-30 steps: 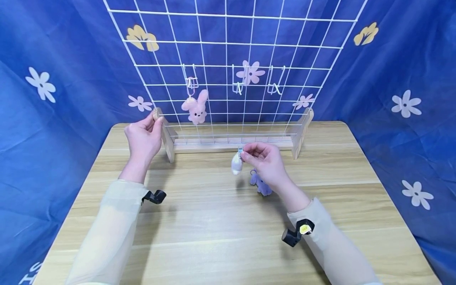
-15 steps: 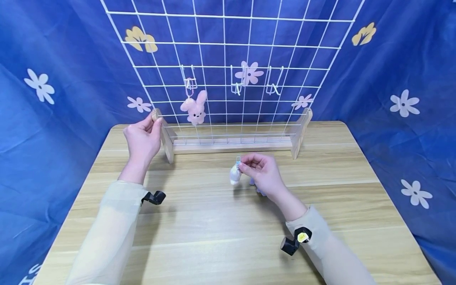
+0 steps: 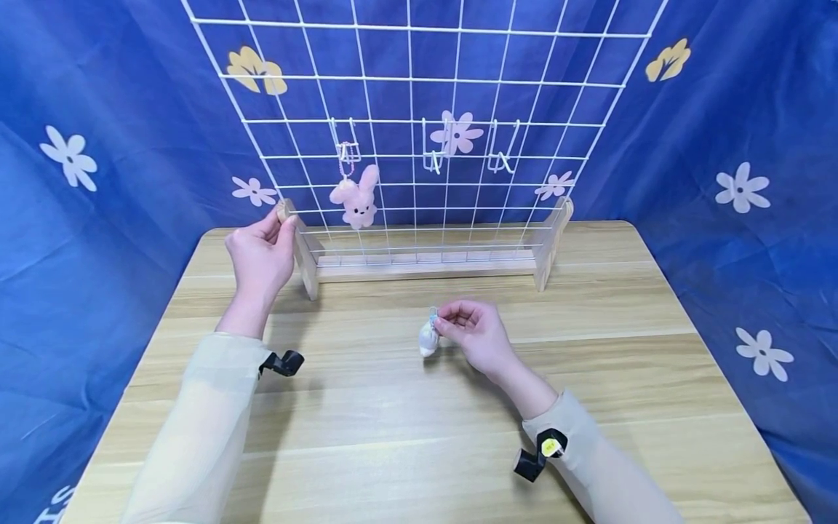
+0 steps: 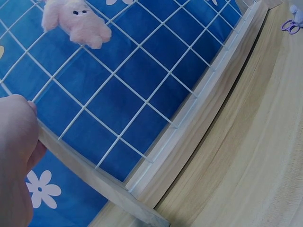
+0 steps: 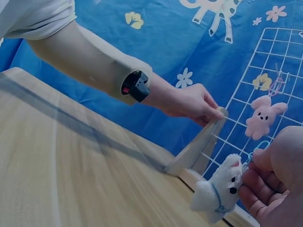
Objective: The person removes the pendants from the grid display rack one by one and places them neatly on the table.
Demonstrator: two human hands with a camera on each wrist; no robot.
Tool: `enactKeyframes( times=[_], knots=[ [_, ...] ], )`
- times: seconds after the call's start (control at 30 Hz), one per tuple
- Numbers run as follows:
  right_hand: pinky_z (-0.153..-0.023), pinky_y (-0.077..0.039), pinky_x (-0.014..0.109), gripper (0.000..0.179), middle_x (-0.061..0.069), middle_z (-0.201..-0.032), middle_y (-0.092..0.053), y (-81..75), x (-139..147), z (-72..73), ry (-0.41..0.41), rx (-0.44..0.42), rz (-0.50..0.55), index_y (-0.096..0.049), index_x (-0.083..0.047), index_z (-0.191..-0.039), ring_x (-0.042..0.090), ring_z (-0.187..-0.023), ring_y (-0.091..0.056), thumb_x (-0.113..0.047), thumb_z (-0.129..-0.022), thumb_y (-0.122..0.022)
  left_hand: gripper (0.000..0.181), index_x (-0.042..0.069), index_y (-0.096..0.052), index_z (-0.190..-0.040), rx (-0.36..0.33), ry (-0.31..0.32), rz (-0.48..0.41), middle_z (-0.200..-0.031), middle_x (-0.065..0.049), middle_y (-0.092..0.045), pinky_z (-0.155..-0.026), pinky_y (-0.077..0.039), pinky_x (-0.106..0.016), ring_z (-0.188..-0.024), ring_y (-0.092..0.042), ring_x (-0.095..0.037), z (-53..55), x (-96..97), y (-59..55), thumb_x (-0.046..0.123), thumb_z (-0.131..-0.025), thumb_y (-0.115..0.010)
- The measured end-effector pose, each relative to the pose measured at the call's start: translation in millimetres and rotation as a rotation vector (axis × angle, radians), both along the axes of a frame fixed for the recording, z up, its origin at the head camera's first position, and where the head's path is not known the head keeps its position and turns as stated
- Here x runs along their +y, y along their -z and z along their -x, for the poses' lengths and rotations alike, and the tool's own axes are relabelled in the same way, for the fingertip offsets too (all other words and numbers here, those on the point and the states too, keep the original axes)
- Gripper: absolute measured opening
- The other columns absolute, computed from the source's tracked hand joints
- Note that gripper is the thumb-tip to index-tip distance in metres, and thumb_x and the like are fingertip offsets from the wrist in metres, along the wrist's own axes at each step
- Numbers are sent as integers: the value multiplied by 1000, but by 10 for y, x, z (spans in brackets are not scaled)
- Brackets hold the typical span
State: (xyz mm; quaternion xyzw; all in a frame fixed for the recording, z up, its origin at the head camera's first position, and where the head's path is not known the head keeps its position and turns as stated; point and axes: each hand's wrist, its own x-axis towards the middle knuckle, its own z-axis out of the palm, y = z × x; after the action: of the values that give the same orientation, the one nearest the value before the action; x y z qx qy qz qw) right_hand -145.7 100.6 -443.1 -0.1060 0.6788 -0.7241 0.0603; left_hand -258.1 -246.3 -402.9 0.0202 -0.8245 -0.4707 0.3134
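My left hand (image 3: 258, 255) grips the top of the left wooden upright (image 3: 305, 262) of a stand that bears a white wire grid (image 3: 411, 94). Over the table in front of the stand, my right hand (image 3: 476, 339) pinches a white plush keychain (image 5: 218, 191) by its pale blue clasp. The little plush dangles left of the fingertips and wears a thin blue cord. A pink bunny plush keychain (image 3: 357, 202) hangs by a bead chain from the left wire hook (image 3: 347, 149). In the left wrist view a purple plush's ring (image 4: 289, 27) shows; my right hand hides it in the head view.
Two more wire hooks, one mid-grid (image 3: 434, 160) and one to its right (image 3: 502, 161), carry nothing. The stand's right upright (image 3: 553, 244) rises near the back of the wooden table (image 3: 366, 444). Blue flowered cloth (image 3: 740, 291) surrounds the table.
My right hand has drawn back from the grid toward me and slightly left, carrying the white plush. It now covers the purple plush in the head view. My left hand keeps its grip.
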Motion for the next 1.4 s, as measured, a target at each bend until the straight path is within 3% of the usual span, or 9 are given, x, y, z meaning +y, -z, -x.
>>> enactKeyframes(
  times=[0.7,1.13,1.4],
  knots=[
    [-78,-62,20,12,15,-97,-74,297,-35,-97,-27,-57,-26,-68,15,-104,14,-86,-70,9,-95,-72,32,9,-72,-131,5,-5,9,-117,-13,-73,-83,-59,-14,-104,-73,-10,0,-33,13,21,-102,-74],
    [-78,-62,19,11,16,-96,-74,347,-119,12,44,-44,-80,-71,12,-105,14,-86,-69,10,-94,-73,33,8,-71,-131,-4,2,4,-119,-13,-72,-83,-60,-15,-105,-74,-15,-3,2,-15,21,-101,-75],
    [-74,-59,18,10,17,-95,-75,374,-149,73,48,-59,-95,-72,10,-103,14,-84,-68,8,-94,-73,33,7,-71,-131,3,5,5,-119,-14,-72,-82,-60,-14,-105,-74,-17,6,-4,-4,21,-101,-75]
  ],
)
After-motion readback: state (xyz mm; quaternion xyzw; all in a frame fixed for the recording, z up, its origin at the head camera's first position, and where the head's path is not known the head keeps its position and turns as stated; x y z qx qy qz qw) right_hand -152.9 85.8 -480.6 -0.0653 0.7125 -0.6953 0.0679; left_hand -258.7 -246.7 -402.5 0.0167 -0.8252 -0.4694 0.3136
